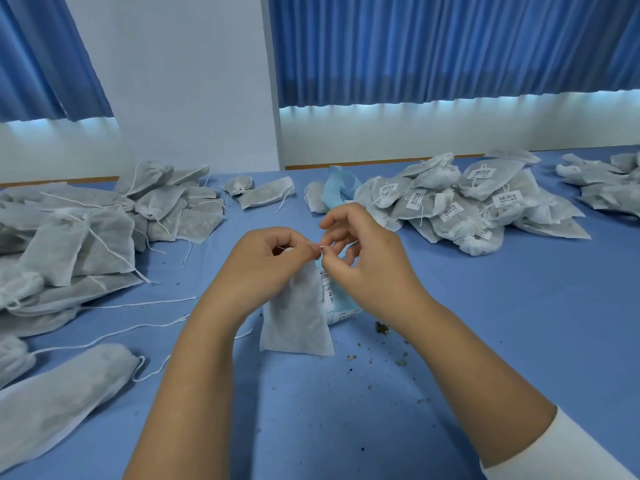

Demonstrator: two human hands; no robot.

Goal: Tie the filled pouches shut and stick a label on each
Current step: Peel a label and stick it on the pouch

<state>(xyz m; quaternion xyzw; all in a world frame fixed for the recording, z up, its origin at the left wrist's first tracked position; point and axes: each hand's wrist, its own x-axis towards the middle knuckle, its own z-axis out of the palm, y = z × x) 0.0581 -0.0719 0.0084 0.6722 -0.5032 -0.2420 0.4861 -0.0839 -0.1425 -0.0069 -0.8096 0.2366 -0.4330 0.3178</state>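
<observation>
Filled pouch (297,318) directly below the fingertips (310,251): judged soft and light, best held at its gathered neck. The left hand (270,261) pinches that neck; the right hand (363,261) apparently pinches the thin drawstring (321,249), barely visible between them.

Packing workroom: heaped labelled pouches (460,202)

A left hand (266,261) grips the gathered neck of a white pouch (296,317) that stands upright on a blue table (519,341). The right hand (367,265) pinches the pouch's top, just beside the left fingertips. A strip of labels (341,311) lies right behind the pouch. Unlabelled pouches (86,244) with loose strings are heaped at the left, labelled pouches (460,202) at the right. Dark crumbs (382,329) dot the table nearby.
</observation>
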